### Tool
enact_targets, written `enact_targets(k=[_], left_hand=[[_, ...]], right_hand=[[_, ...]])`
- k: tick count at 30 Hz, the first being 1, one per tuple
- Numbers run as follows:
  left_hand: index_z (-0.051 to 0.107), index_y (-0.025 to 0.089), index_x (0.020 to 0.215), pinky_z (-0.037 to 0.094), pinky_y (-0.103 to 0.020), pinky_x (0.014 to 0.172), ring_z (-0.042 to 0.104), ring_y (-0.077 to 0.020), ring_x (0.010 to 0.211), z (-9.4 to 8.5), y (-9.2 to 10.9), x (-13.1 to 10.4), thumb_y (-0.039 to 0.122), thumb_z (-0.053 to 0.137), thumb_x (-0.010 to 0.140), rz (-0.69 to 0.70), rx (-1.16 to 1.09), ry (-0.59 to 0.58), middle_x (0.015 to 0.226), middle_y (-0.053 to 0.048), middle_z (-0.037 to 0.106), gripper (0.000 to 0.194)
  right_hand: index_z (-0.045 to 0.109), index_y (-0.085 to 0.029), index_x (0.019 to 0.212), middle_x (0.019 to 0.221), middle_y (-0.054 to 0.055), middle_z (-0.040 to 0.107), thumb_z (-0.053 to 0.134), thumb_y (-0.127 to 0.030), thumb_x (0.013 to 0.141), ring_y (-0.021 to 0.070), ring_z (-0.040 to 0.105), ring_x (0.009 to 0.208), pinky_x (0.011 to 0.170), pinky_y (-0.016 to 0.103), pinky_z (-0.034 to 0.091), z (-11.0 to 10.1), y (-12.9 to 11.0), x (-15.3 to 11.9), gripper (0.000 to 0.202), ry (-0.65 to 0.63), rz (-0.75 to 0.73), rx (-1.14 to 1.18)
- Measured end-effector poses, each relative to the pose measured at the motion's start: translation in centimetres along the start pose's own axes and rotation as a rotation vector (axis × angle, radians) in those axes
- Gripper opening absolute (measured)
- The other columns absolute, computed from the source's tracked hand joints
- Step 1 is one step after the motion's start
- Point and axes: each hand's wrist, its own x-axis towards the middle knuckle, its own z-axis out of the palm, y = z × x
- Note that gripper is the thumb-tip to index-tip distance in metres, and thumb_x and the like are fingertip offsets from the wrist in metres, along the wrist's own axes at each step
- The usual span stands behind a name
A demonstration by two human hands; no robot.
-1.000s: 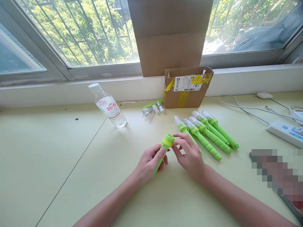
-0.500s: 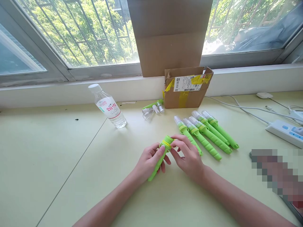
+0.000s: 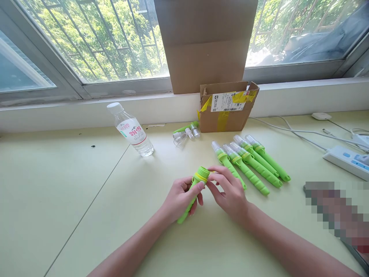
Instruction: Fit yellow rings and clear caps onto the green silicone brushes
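My left hand [image 3: 182, 196] is wrapped round a bright green plastic handle [image 3: 188, 211] with a ribbed grip. Its threaded top [image 3: 203, 171] points up and away, uncapped, with a yellow ring just below the threads. Close beside that top, my right hand [image 3: 229, 190] has its thumb and fingers bent together; a speck of yellow shows at the fingertips, too small to name. Several similar green handles with clear caps [image 3: 245, 165] lie side by side beyond my right hand. Farther back lie another green piece [image 3: 186, 127] and several small clear caps [image 3: 195, 131].
A water bottle [image 3: 134, 132] stands at the back left. Behind the caps is an open cardboard box [image 3: 225, 119]. White cables and a power strip [image 3: 347, 161] occupy the right side, above a pixelated, dark-edged flat object [image 3: 337, 219].
The green handle has tipped slightly left and down in my left hand. My right fingertips have come a little away from its yellow ring.
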Motion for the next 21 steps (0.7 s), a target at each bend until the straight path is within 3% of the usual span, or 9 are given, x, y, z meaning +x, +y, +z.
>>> enact_targets(k=[9,21], left_hand=[[0.054,0.016,0.084,0.033,-0.018,0.036,0.040,-0.0055,0.033,-0.8,0.0,0.1,0.054,0.045,0.088,-0.055,-0.144,-0.110,0.053,0.003,0.055,0.040],[0.056,0.016,0.085,0.028,-0.016,0.030,0.030,-0.0049,0.028,-1.5,-0.8,0.6,0.053,0.038,0.091,-0.131,-0.513,-0.274,0.045,0.005,0.046,0.041]], right_hand=[[0.060,-0.023,0.094,0.100,0.006,0.066,0.060,-0.008,0.084,0.0130,0.066,0.076,0.058,0.022,0.054,-0.1,-0.2,0.3,0.018,0.002,-0.025,-0.021],[0.060,-0.021,0.102,0.102,0.009,0.065,0.059,-0.013,0.085,0.0138,0.066,0.074,0.060,0.024,0.056,0.0,-0.2,0.1,0.018,-0.038,-0.005,-0.019]])
